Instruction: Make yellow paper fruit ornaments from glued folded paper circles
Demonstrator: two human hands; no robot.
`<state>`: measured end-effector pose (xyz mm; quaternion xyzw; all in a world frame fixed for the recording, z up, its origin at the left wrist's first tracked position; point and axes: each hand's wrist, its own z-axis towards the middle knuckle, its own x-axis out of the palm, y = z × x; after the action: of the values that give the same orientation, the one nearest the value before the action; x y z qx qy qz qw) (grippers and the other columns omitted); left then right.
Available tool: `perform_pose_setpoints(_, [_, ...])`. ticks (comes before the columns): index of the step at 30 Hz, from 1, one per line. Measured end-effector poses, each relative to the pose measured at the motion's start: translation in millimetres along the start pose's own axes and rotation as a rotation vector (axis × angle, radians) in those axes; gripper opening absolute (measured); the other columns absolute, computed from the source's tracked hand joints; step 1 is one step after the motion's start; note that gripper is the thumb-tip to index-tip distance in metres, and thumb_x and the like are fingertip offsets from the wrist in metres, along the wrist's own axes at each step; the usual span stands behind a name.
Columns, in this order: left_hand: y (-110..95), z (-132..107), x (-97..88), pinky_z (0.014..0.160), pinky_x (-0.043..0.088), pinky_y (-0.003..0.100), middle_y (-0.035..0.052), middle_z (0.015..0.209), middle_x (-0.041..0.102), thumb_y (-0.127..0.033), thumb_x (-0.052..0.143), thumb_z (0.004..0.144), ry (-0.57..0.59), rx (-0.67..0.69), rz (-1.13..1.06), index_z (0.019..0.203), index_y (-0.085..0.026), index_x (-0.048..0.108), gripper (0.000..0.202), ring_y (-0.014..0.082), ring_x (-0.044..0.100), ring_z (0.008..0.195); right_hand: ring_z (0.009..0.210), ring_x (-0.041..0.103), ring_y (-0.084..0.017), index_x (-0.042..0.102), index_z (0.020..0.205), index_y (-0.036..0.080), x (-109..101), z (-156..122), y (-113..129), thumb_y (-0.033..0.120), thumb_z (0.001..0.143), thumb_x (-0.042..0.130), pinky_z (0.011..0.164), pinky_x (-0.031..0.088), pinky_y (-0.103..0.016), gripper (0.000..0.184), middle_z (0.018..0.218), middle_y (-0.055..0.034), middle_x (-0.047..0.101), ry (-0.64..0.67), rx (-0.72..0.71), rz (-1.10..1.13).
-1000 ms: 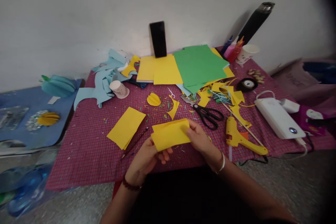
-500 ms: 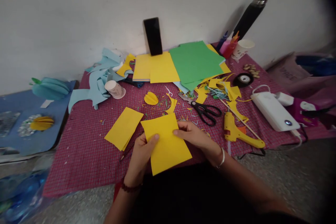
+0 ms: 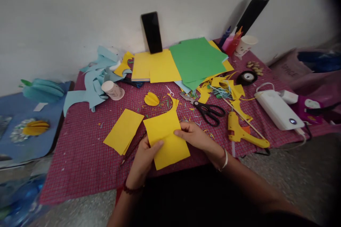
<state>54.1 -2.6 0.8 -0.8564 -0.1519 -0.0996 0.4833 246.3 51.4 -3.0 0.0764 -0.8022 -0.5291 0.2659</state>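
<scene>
Between my two hands is a yellow sheet of paper (image 3: 170,149), held above the table's near edge. My left hand (image 3: 144,156) grips its left side, thumb on top and fingers underneath. The right side is pinched by my right hand (image 3: 195,135), with the thumb lying on the paper. Left of the sheet lie a few stacked yellow paper pieces (image 3: 124,130), and a pencil (image 3: 130,152) lies partly hidden by my left hand. Just beyond is a small yellow folded-paper shape (image 3: 151,99). Black-handled scissors (image 3: 209,110) rest open to the right.
A yellow glue gun (image 3: 243,133) and a white power bank (image 3: 278,110) lie at the right. Green paper sheets (image 3: 197,60) and a leaning phone (image 3: 151,32) are at the back. Blue paper scraps (image 3: 96,81) and a paper cup (image 3: 113,90) stand at the left.
The lower part of the yellow sheet has risen slightly and its lower edge looks shorter. Both hands keep their hold. The camera view has shifted slightly.
</scene>
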Motion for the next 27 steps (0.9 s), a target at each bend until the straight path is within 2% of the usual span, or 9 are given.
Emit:
perform_pose_setpoints(4, [-4.1,-1.3,5.7,0.075,0.058,0.037,0.0101,0.097,0.077,-0.033,0.081,0.068,0.012,-0.035,0.023,0.103,-0.015,0.069,0.042,0.0248,0.073,0.079,0.07,0.062,-0.015,0.069,0.092,0.017,0.4,-0.2,1.1,0.046,0.077,0.071,0.064,0.047,-0.025,0.033,0.085,-0.002,0.071,0.005,-0.038,-0.019])
perform_pose_setpoints(8, [-3.6,-1.5,9.7,0.076,0.057,0.035,0.0094,0.097,0.077,-0.033,0.08,0.07,0.036,-0.022,0.07,0.101,-0.014,0.071,0.038,0.0237,0.072,0.08,0.071,0.063,-0.015,0.068,0.096,0.018,0.9,0.0,0.1,0.043,0.076,0.073,0.064,0.048,-0.025,0.033,0.088,-0.002,0.071,0.004,-0.01,0.015])
perform_pose_setpoints(16, [-0.4,-3.1,6.9,0.073,0.057,0.033,0.0086,0.095,0.077,-0.034,0.081,0.069,0.063,-0.028,0.074,0.099,-0.014,0.072,0.037,0.0217,0.071,0.074,0.066,0.063,-0.014,0.069,0.097,0.018,0.3,2.8,-4.3,0.041,0.075,0.074,0.06,0.047,-0.024,0.032,0.086,-0.0018,0.072,-0.03,0.022,0.04])
perform_pose_setpoints(23, [5.4,2.3,-1.8,0.075,0.056,0.032,0.0085,0.101,0.076,-0.04,0.074,0.076,-0.001,0.006,0.01,0.104,-0.016,0.072,0.038,0.0219,0.071,0.081,0.069,0.066,-0.016,0.069,0.096,0.018,1.2,1.9,0.0,0.042,0.072,0.077,0.064,0.049,-0.026,0.035,0.086,-0.0026,0.073,-0.048,0.052,0.089])
perform_pose_setpoints(27, [7.1,3.0,-2.6,0.077,0.055,0.033,0.0093,0.103,0.075,-0.042,0.071,0.079,-0.043,-0.021,-0.018,0.108,-0.016,0.071,0.039,0.0222,0.071,0.083,0.068,0.066,-0.016,0.069,0.094,0.019,2.2,1.3,1.0,0.04,0.071,0.077,0.063,0.05,-0.026,0.032,0.085,-0.0018,0.074,-0.055,0.056,0.106])
